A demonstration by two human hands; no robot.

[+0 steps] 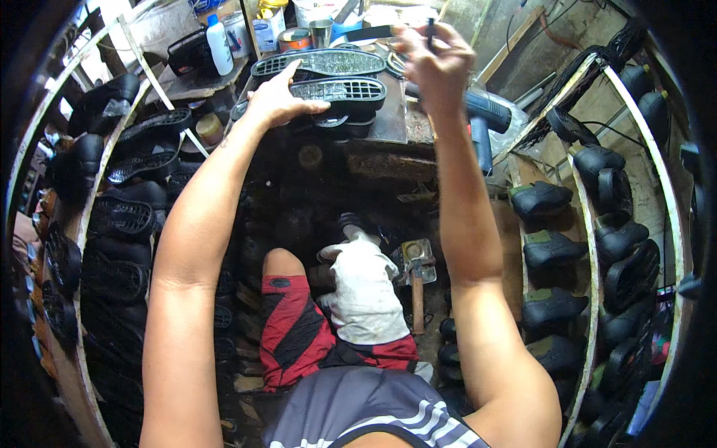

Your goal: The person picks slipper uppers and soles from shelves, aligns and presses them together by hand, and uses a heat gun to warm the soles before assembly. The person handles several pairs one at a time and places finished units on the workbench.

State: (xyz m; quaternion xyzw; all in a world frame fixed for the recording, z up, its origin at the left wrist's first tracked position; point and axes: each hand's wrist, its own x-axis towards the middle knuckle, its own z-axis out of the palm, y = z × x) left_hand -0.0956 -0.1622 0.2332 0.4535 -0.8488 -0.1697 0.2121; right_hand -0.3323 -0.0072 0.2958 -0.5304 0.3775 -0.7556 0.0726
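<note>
At the upper centre of the frame, two black shoe soles lay bottom to top on the bench: a far sole (321, 63) and, just in front of it, a near sole (351, 89), with their gridded inner faces up. The left hand (276, 101) was spread over the left part of the near sole, thumb and forefinger well apart, the thumb lying along that sole and the forefinger reaching toward the far one; it did not appear clamped on either. Right of them, the right hand (439, 63) was raised, its fingers drawn together around a slim dark object (431, 33), too blurred to name. A dark strip (370, 33) ended near its fingertips; whether the hand held that too could not be told.

The step in hand seemed to be work on the soles' upturned faces, with the left hand steadying. The next move would probably call for keeping the near sole still while the right hand came down to it, without tipping the metal cup (320, 34) behind. A blue-grey tool (487, 112) lay to the right, near the right forearm.
</note>
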